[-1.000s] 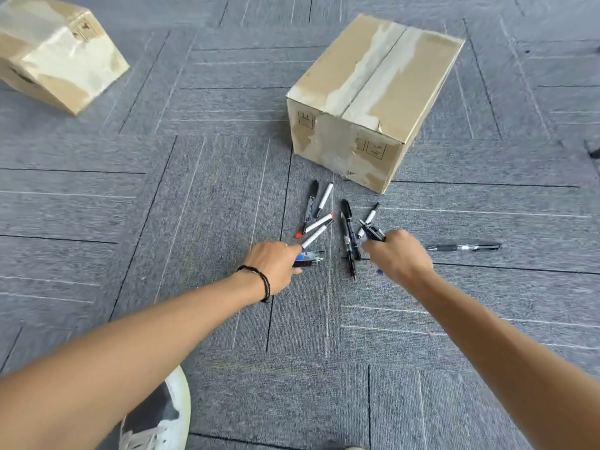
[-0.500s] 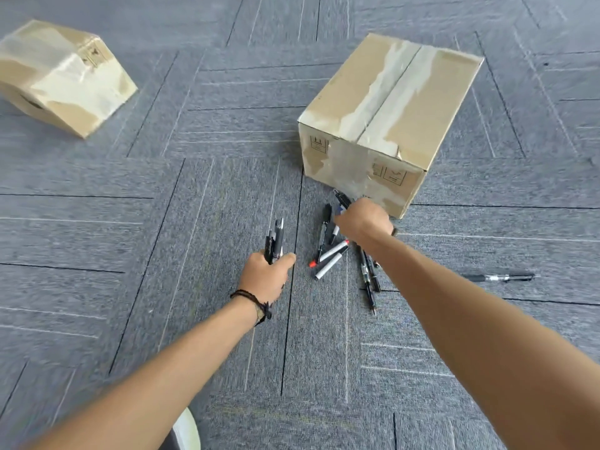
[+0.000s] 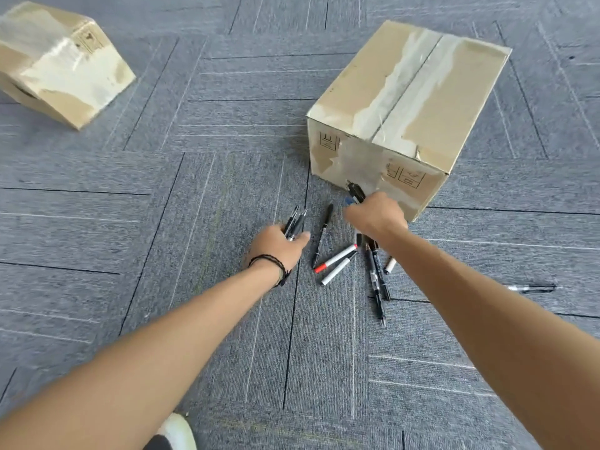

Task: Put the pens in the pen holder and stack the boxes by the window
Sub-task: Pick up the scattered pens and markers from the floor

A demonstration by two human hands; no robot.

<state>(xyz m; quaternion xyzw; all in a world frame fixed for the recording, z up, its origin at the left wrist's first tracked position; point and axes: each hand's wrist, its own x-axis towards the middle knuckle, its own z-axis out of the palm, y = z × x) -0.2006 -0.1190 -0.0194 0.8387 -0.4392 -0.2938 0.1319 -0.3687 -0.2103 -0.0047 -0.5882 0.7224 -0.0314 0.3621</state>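
left fingers (image 3: 300, 237) around pens (image 3: 295, 222), loose pens (image 3: 336, 258) just beside

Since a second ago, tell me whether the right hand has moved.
Yes. The right hand has moved away from the person, up to the near face of the big box, pens in its grip.

Handling symbols — unreadable — on near box (image 3: 406, 125).
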